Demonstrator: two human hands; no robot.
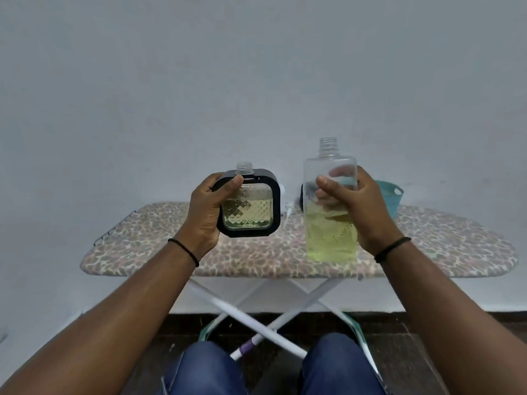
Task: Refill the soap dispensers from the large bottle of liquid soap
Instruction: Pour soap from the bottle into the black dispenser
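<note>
Held upright above the ironing board: a tall clear bottle, cap off, threaded neck bare, yellow-green soap filling roughly its lower half. Gripped around the middle by the right hand, thumb across the near face, fingers curled round the far side and visible through the plastic. Right forearm reaching up from the lower right, wrist slightly bent, black band around the wrist.

To the left of the bottle, at about the same height above the board: a square soap dispenser with a black frame and a clear diamond-patterned window, pump off, short threaded neck open at the top. Pale yellowish liquid inside, up to about two thirds of the window. Clasped along its left edge by the left hand, thumb laid over the upper left corner of the front, fingers wrapped behind. Left forearm rising from the lower left, another black band on that wrist.

Behind the bottle, on the board: a white pump part lying beside a dark object mostly hidden, and a teal basket at the far edge, partly covered by the right hand.

Under the board: crossed white legs, and knees in blue jeans at the bottom.
</note>
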